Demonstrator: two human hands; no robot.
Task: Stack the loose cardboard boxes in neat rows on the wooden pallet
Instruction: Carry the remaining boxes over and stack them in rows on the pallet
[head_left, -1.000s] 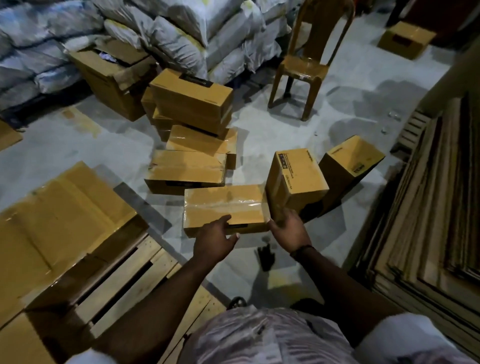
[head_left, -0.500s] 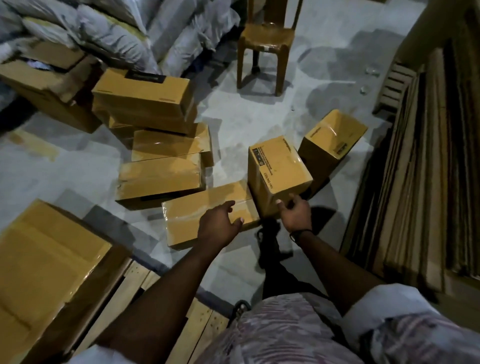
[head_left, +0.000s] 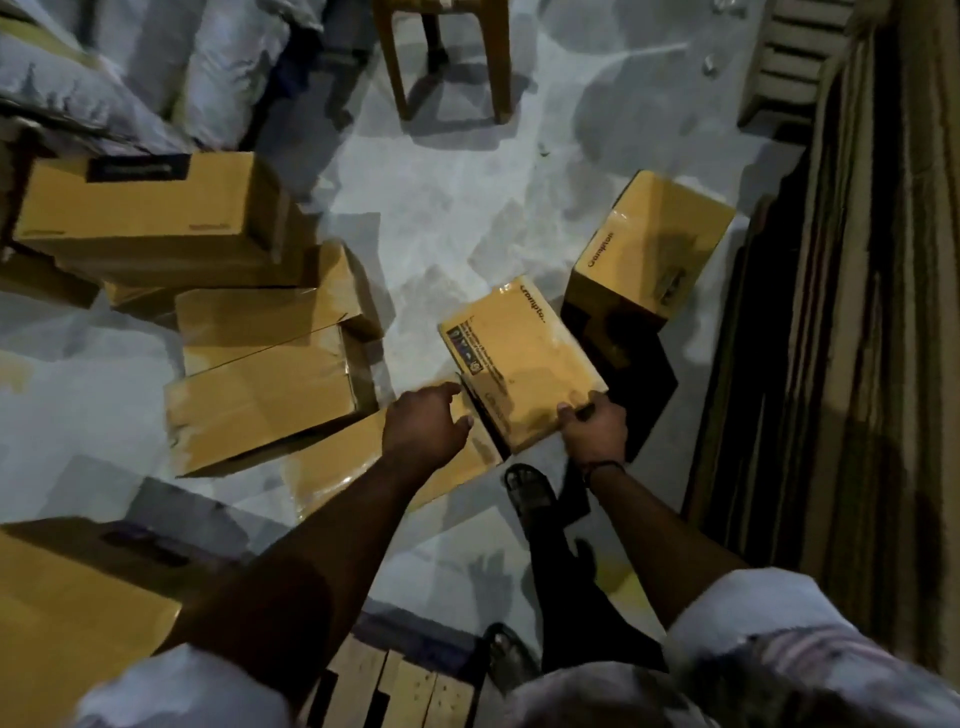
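Note:
A tall labelled cardboard box (head_left: 519, 364) stands tilted on the concrete floor in front of me. My right hand (head_left: 592, 431) grips its near right corner, fingers curled over the top edge. My left hand (head_left: 426, 426) reaches to the box's left side, fingertips at its edge, above a flat box (head_left: 353, 467) lying on the floor. Several more loose boxes lie to the left (head_left: 260, 400), one stacked on top (head_left: 145, 208). Another box (head_left: 649, 244) stands behind on the right. The wooden pallet (head_left: 405, 686) shows at the bottom, with a big box (head_left: 78, 613) on it.
Upright flattened cardboard sheets (head_left: 857, 364) wall off the right side. Wooden chair legs (head_left: 447, 52) stand at the top, pale sacks (head_left: 104, 62) at the top left, a small slatted pallet (head_left: 779, 52) at the top right. My sandalled foot (head_left: 530, 488) is beneath the held box.
I have stepped closer and the view tipped down. My right hand has closed over the labelled box's near corner. My left hand slid from the flat box toward the labelled box's left side.

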